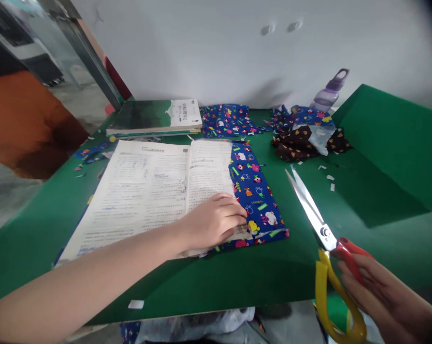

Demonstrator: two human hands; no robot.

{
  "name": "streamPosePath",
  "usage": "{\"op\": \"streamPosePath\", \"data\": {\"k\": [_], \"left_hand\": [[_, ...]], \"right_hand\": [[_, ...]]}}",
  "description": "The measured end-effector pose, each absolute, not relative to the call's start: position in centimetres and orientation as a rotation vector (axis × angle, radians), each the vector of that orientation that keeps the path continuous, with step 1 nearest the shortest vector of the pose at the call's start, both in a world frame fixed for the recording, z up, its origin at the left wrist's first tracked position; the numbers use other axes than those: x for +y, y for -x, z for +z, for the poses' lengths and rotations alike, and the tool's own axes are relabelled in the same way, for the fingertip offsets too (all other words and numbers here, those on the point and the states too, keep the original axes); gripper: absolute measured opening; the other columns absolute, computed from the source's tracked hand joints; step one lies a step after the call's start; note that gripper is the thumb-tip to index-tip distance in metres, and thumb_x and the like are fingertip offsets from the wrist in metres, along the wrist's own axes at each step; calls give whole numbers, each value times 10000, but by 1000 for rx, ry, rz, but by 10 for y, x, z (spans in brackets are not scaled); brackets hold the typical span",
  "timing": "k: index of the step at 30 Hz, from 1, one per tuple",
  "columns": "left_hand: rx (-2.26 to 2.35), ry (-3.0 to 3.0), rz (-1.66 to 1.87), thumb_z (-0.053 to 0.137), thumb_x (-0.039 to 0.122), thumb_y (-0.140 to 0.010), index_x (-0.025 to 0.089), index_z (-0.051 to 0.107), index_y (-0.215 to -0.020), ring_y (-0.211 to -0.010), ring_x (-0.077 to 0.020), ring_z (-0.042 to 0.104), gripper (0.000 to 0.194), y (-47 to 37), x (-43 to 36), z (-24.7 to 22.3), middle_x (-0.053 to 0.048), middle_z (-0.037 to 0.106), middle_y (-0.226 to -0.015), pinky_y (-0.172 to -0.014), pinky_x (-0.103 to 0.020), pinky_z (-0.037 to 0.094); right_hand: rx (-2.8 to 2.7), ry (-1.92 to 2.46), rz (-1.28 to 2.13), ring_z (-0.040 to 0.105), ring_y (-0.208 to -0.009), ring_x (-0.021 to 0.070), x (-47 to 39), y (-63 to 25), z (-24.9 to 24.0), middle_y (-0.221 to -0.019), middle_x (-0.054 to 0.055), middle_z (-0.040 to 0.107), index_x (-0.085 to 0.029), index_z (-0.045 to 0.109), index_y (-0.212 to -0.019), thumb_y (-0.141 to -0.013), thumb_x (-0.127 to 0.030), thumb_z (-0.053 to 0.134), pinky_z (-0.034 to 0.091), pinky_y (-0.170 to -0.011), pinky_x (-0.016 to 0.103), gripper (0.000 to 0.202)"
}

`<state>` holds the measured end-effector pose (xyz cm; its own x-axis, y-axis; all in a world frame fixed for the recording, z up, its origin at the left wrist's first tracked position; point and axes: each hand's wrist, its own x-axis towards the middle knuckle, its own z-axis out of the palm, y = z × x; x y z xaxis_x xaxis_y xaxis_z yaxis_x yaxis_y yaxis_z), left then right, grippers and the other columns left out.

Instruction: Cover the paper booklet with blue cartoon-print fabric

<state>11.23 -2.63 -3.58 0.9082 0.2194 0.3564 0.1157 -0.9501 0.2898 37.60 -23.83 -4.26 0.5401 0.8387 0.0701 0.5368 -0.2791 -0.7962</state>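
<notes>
An open book (pixel 140 186) lies on the green table, its pages printed with text and some handwriting. Blue fabric with cartoon animals (pixel 257 196) shows along the book's right side, and its edge meets the page there. Across the right page rests my left hand (pixel 216 220), fingers lying flat and reaching the edge between paper and fabric. My right hand (pixel 376 286) is closed around the red handle of a pair of scissors (pixel 321 227). The scissors' yellow handle hangs below, and the slightly parted blades point up and left, away from the fabric.
Stacked books (pixel 154 117) stand by the white wall, beside a folded blue fabric piece (pixel 226 119). Blue and brown fabric scraps (pixel 301 141) lie at the back right, before a purple bottle (pixel 325 98). A green panel (pixel 395 143) rises at right. Paper bits (pixel 136 304) are scattered about.
</notes>
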Motion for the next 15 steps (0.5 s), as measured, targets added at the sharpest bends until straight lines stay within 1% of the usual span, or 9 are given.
{"op": "streamPosePath", "data": {"k": [2,3,6,8,11,13,15], "left_hand": [[251,-2803,568,503,129,-872,188,624,-1052,-1064,-185,561,225,-113,-26,-36,-33,659,-1115,-1018,-385,368],[250,-2801,566,503,130,-873,189,623,-1054,-1065,-185,560,225,-113,-26,-36,-34,658,-1116,-1016,-386,369],[246,-2795,565,501,136,-879,177,622,-1056,-1066,-182,555,219,-112,-26,-37,-39,656,-1114,-1018,-384,367],[236,-2797,567,488,128,-883,162,622,-1056,-1067,-182,551,222,-112,-26,-37,-41,653,-1118,-1024,-379,361],[232,-2809,557,445,122,-902,159,618,-1062,-1071,-185,547,239,-112,-25,-37,-41,651,-1122,-1022,-380,362],[230,-2822,553,437,133,-907,170,614,-1070,-1073,-190,545,244,-112,-25,-37,-39,650,-1124,-1013,-387,369],[227,-2838,554,446,142,-902,180,613,-1068,-1068,-194,545,239,-112,-25,-37,-36,648,-1126,-1004,-389,375]], "right_hand": [[-1005,1940,594,689,-854,201,-237,-374,-41,-1031,54,699,-227,626,-1017,-678,-447,700,572,-742,223,411],[-955,1929,633,690,-832,198,-235,-374,-41,-1002,51,703,-225,620,-1011,-648,-433,729,572,-737,220,432],[-899,1903,632,676,-716,167,-232,-374,-40,-906,35,696,-223,611,-986,-587,-398,776,578,-658,192,466],[-888,1885,594,662,-708,155,-231,-376,-41,-915,28,681,-230,601,-980,-563,-384,789,570,-632,174,482],[-825,1908,599,665,-849,203,-233,-384,-45,-1036,48,663,-238,583,-1050,-526,-380,805,571,-685,199,587],[-772,1917,726,664,-919,267,-237,-391,-47,-1082,79,662,-233,565,-1121,-495,-389,815,585,-695,249,692],[-765,1871,903,651,-971,322,-241,-395,-47,-1129,113,655,-228,527,-1204,-528,-424,790,593,-707,313,751]]}}
